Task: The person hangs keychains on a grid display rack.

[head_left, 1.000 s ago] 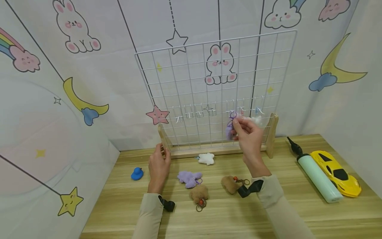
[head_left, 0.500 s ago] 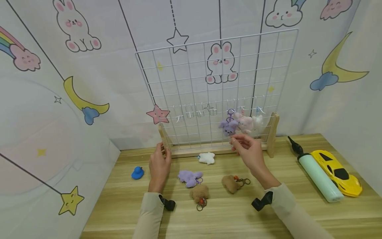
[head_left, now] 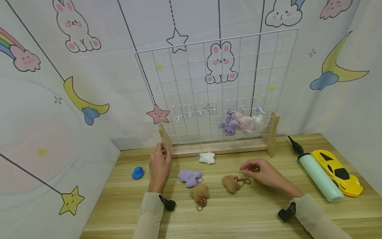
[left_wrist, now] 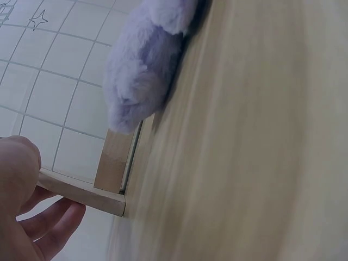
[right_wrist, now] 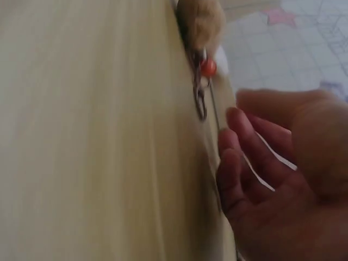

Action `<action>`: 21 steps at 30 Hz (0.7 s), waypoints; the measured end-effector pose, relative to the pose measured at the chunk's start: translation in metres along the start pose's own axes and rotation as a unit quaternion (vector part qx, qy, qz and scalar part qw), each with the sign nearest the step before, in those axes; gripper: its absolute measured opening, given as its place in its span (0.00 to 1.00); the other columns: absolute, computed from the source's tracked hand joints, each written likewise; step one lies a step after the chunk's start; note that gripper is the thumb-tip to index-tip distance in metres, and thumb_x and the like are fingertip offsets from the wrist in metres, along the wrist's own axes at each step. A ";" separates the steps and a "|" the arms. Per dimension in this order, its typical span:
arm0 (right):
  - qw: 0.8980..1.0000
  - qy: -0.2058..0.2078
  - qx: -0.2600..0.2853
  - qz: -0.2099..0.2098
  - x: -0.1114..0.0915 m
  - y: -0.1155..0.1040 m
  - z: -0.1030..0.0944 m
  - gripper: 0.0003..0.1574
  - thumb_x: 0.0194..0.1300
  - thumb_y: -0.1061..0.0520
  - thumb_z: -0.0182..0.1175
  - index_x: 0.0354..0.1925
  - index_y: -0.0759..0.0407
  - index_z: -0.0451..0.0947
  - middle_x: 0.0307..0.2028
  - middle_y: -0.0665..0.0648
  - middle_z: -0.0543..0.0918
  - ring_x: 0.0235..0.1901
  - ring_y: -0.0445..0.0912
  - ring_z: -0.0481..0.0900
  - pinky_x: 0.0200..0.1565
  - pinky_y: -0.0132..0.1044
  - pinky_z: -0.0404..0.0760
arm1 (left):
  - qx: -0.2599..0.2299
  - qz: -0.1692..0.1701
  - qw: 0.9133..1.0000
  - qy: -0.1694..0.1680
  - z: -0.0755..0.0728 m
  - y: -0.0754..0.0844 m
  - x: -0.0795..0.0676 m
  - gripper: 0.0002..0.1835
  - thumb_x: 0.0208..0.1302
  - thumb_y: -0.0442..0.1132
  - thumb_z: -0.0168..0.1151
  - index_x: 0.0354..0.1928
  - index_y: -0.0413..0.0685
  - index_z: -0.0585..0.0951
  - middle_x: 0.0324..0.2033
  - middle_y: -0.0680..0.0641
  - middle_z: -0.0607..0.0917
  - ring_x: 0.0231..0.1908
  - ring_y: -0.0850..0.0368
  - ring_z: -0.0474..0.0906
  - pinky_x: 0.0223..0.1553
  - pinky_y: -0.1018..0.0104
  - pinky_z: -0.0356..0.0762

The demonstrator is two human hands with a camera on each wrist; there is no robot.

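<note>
My left hand (head_left: 159,165) grips the left wooden foot (left_wrist: 89,197) of a white wire grid rack (head_left: 206,79), thumb on one side and fingers on the other. With nothing in it, my right hand (head_left: 262,172) hovers over the table, its fingers loosely bent. Nearest to it lies a brown plush keychain (head_left: 230,184) with a red bead and metal ring. A second brown plush keychain (head_left: 199,193), a purple one (head_left: 188,178) and a white star-shaped one (head_left: 207,158) lie farther left. On the rack hang purple (head_left: 229,128), pink (head_left: 244,122) and white (head_left: 258,121) plush keychains.
Several small hooks (head_left: 190,114) without keychains line the grid's left part. A blue rubber duck (head_left: 137,173) sits left of my left hand. At the right lie a mint hand pump (head_left: 320,177) and a yellow toy car (head_left: 338,172).
My right hand has let go of the purple plush keychain, which now hangs on the rack, and has come down and right towards the brown keychain. My left hand has stayed put.
</note>
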State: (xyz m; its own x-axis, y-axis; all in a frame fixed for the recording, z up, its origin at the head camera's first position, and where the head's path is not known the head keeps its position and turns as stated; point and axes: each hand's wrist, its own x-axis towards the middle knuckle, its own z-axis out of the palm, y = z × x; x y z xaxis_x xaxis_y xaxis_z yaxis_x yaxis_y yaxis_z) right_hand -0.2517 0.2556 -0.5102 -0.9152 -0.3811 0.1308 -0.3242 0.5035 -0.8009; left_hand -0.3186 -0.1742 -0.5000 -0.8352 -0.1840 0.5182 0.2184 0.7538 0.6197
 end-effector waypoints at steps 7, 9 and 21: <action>0.997 -0.072 0.016 -0.023 -0.007 0.008 -0.006 0.18 0.70 0.52 0.75 0.55 0.56 0.89 0.40 0.53 0.87 0.37 0.38 0.81 0.39 0.32 0.82 | 0.002 0.002 1.000 0.003 0.000 -0.003 0.000 0.20 0.82 0.45 0.60 0.66 0.41 0.81 0.55 0.34 0.91 0.49 0.40 0.93 0.45 0.40 0.91; 0.996 -0.085 0.003 -0.033 -0.007 0.005 -0.004 0.21 0.68 0.49 0.77 0.56 0.54 0.88 0.42 0.52 0.86 0.39 0.39 0.78 0.41 0.32 0.79 | 0.002 0.002 1.000 0.003 0.000 -0.004 0.000 0.20 0.82 0.46 0.60 0.66 0.41 0.81 0.55 0.35 0.91 0.49 0.40 0.93 0.45 0.40 0.91; 0.994 -0.097 -0.044 -0.033 -0.010 -0.005 0.001 0.08 0.67 0.48 0.78 0.40 0.47 0.89 0.40 0.48 0.83 0.43 0.39 0.77 0.48 0.32 0.78 | -0.003 -0.001 1.000 -0.001 0.000 0.001 0.000 0.20 0.81 0.45 0.60 0.66 0.41 0.81 0.55 0.35 0.91 0.50 0.40 0.93 0.45 0.40 0.91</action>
State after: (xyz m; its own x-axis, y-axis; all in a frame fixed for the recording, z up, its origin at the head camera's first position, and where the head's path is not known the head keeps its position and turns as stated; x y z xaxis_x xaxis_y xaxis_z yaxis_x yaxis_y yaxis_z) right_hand -0.2407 0.2564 -0.5085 -0.8301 -0.5544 0.0592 -0.4097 0.5344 -0.7393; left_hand -0.3179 -0.1736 -0.4994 -0.8371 -0.1848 0.5150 0.2185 0.7500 0.6243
